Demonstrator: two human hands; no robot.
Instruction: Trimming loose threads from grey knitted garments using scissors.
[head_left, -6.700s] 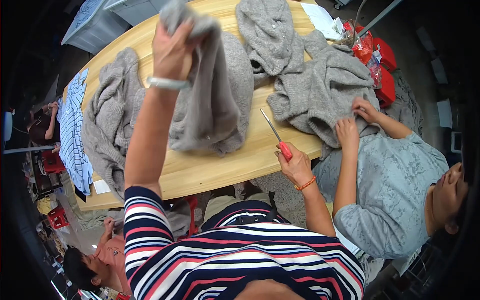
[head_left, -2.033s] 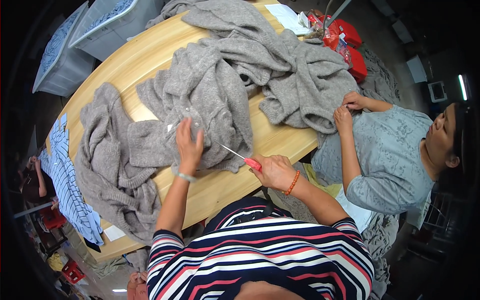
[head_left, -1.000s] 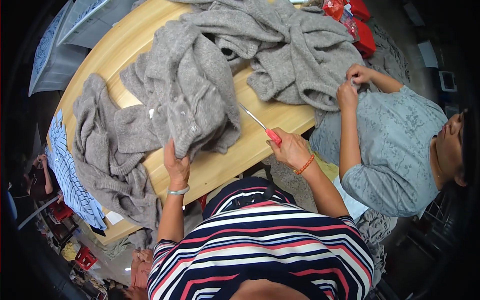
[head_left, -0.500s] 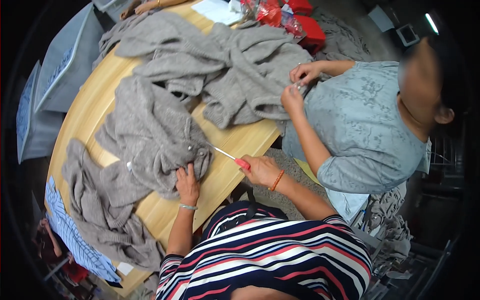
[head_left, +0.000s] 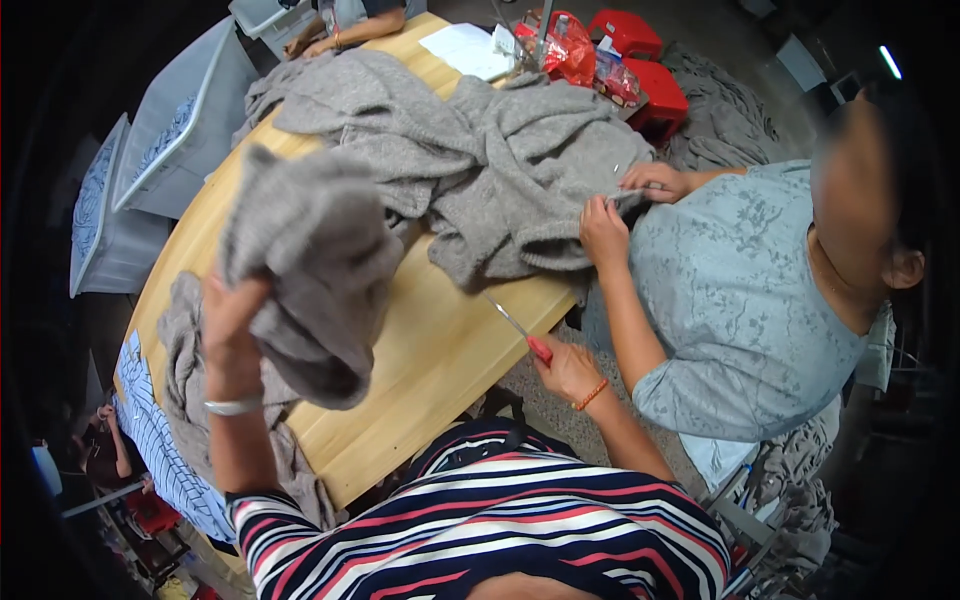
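A fuzzy grey knit cardigan [head_left: 315,235] hangs bunched above the table, blurred by motion. My left hand [head_left: 232,315] is closed on its near left edge; the fingertips are partly hidden in the knit. In my right hand [head_left: 570,370], apart from the cardigan, is a red-handled tool [head_left: 540,348] with a long thin metal shaft, much like a screwdriver. Its tip points away over the table's near right edge, close to a second grey knit garment [head_left: 520,150]. Under my left forearm lies another grey knit piece [head_left: 185,350].
To my right a co-worker [head_left: 735,300] holds the second garment's edge in both hands. The curved wooden table [head_left: 430,345] carries a blue striped cloth [head_left: 170,440] at left. Beyond stand pale bins [head_left: 190,110], red stools [head_left: 660,95] and another person's arm [head_left: 350,30].
My left hand has taken hold of the cardigan and lifted it off the table, up and to the left. My right hand has drawn the red-handled tool away from it.
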